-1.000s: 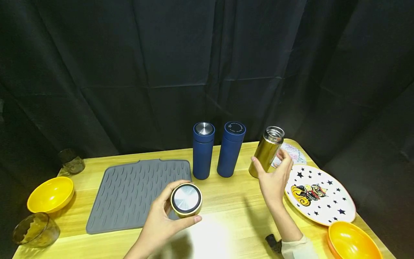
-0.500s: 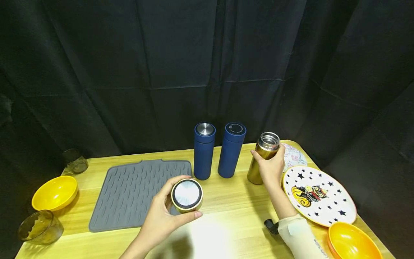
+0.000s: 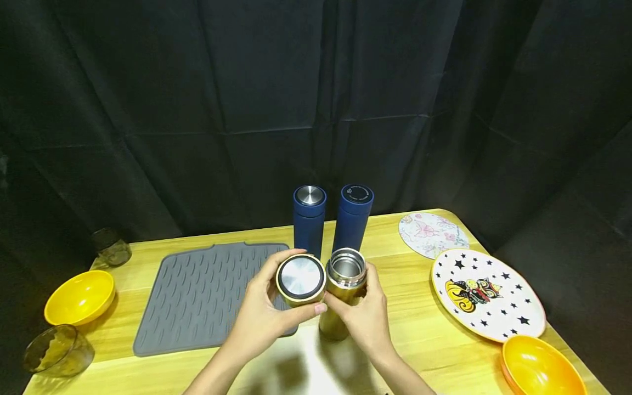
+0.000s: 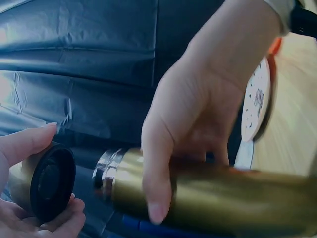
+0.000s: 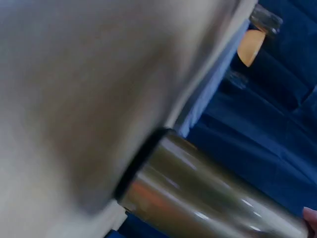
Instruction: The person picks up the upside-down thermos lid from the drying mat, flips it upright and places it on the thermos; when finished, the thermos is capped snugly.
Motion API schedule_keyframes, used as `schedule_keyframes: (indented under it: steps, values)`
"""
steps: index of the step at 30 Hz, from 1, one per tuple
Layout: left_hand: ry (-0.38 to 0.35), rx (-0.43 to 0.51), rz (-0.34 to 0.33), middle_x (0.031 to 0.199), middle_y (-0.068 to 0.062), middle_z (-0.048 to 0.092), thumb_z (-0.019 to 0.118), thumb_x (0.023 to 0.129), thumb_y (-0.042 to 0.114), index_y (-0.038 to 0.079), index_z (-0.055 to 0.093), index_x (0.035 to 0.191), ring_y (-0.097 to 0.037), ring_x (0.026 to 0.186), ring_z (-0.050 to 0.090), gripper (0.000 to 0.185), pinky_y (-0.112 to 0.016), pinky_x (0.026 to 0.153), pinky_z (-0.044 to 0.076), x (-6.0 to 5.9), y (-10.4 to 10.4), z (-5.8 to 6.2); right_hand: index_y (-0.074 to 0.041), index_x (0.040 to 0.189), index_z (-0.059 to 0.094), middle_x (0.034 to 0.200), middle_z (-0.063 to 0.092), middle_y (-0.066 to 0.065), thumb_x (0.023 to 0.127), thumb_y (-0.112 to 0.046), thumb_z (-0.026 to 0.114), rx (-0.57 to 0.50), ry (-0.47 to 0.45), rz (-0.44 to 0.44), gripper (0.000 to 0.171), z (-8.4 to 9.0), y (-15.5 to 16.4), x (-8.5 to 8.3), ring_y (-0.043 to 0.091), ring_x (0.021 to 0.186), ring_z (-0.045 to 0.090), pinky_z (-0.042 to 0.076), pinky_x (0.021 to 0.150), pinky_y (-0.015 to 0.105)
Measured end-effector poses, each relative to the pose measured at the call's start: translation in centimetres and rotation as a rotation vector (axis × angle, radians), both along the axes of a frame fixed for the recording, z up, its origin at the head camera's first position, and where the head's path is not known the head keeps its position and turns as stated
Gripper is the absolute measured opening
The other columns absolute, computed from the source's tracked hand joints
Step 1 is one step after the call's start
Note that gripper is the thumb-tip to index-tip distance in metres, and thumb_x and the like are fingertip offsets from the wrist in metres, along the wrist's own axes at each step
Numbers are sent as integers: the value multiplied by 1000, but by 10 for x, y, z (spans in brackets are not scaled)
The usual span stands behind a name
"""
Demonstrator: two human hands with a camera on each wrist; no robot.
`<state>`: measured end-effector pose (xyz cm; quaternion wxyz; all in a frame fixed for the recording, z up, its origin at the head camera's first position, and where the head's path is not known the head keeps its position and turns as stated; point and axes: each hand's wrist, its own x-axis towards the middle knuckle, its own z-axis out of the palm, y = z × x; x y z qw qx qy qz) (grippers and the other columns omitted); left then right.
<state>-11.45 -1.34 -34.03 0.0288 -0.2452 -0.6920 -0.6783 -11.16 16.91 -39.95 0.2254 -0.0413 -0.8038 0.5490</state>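
Gold-toned steel meets its match near the middle of the desk point(image 3: 434, 323), a little toward the front edge: the right hand point(image 3: 364, 318) wraps its fingers round the open flask point(image 3: 344, 291), which stands upright with its long axis vertical and its bare steel mouth facing up. Just to the left of that mouth, and almost touching it, the left hand point(image 3: 264, 315) grips the gold cap point(image 3: 300, 278) by its rim between thumb and fingers. In the head view the cap's steel top faces up; the left wrist view shows its dark inner side point(image 4: 49, 182) turned toward the flask's threaded neck point(image 4: 106, 173), so cap and mouth sit side by side at about the same height rather than 1 above the other. The cap lies to the left of the right hand's grip, and the left hand is the nearer to it, since it already carries it. The right wrist view shows only a blurred stretch of the flask's gold wall point(image 5: 208, 193).

Behind the pair, toward the back edge, 2 blue flasks point(image 3: 309, 219) stand capped and upright. A grey mat point(image 3: 197, 296) lies to the left, and a star-patterned plate point(image 3: 513, 296) sits toward the right edge.
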Motion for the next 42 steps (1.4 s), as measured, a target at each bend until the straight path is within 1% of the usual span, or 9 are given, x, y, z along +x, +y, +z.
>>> schedule_keyframes:
  steps: [9, 15, 20, 23, 30, 34, 36, 39, 42]
  values:
    - [-26, 16, -3, 130, -1, 61, 89, 69, 10, 15, 56, 132, -18, 117, 57, 71, -34, 103, 45, -10, 36, -3, -10, 130, 52, 117, 67, 3, 66, -3, 88, 86, 124, 46, 75, -13, -11, 10, 12, 100, 61, 50, 86, 32]
    - [-1, -59, 35, 126, 5, 65, 91, 67, 17, 20, 59, 129, -14, 115, 59, 70, -45, 103, 42, -17, 52, -13, -7, 125, 51, 116, 68, 7, 63, 3, 85, 135, 99, 24, 71, -14, -11, 12, 19, 106, 63, 51, 90, 42]
    - [18, -92, 36, 123, 6, 64, 90, 68, 21, 24, 59, 128, -14, 112, 59, 68, -42, 99, 45, -21, 53, -22, -9, 124, 51, 114, 69, 6, 64, 1, 85, 127, 56, 13, 69, -13, -12, 13, 20, 104, 63, 51, 89, 44]
    - [34, -84, -40, 123, 4, 59, 89, 70, 19, 24, 58, 131, -15, 112, 57, 68, -38, 98, 47, -27, 51, -25, -10, 125, 51, 113, 69, 5, 65, 0, 86, 108, 39, 18, 70, -12, -11, 13, 18, 103, 63, 50, 90, 44]
    - [22, 29, -356, 144, -10, 47, 78, 77, 11, 15, 40, 148, -23, 131, 47, 81, -44, 112, 35, -43, 41, -33, -13, 127, 50, 110, 68, 2, 69, -7, 85, 77, 21, 41, 67, -14, -9, 14, 15, 98, 62, 49, 88, 41]
    - [57, 14, -261, 145, -12, 44, 86, 73, 17, 17, 31, 151, -20, 130, 45, 96, -40, 112, 35, -42, 45, -37, -11, 128, 49, 114, 68, 5, 69, -6, 84, 82, 31, 46, 69, -15, -9, 13, 17, 101, 62, 51, 88, 41]
    - [67, 23, -215, 140, -11, 48, 84, 72, 14, 18, 34, 149, -17, 126, 49, 92, -35, 108, 39, -40, 47, -38, -11, 128, 49, 114, 68, 5, 69, -5, 84, 80, 28, 53, 69, -14, -9, 13, 17, 102, 62, 50, 89, 41]
    - [104, 76, -251, 140, -12, 50, 73, 76, 9, 12, 40, 145, -21, 125, 50, 77, -36, 108, 38, -40, 48, -38, -12, 128, 48, 115, 67, 4, 70, -7, 84, 70, 16, 55, 69, -13, -10, 13, 17, 102, 62, 48, 91, 41]
    - [125, 66, -254, 139, -8, 50, 73, 78, 12, 12, 45, 143, -20, 124, 50, 71, -38, 108, 37, -40, 48, -39, -12, 128, 48, 115, 67, 4, 70, -6, 84, 62, 16, 56, 69, -13, -10, 13, 16, 103, 61, 49, 91, 42]
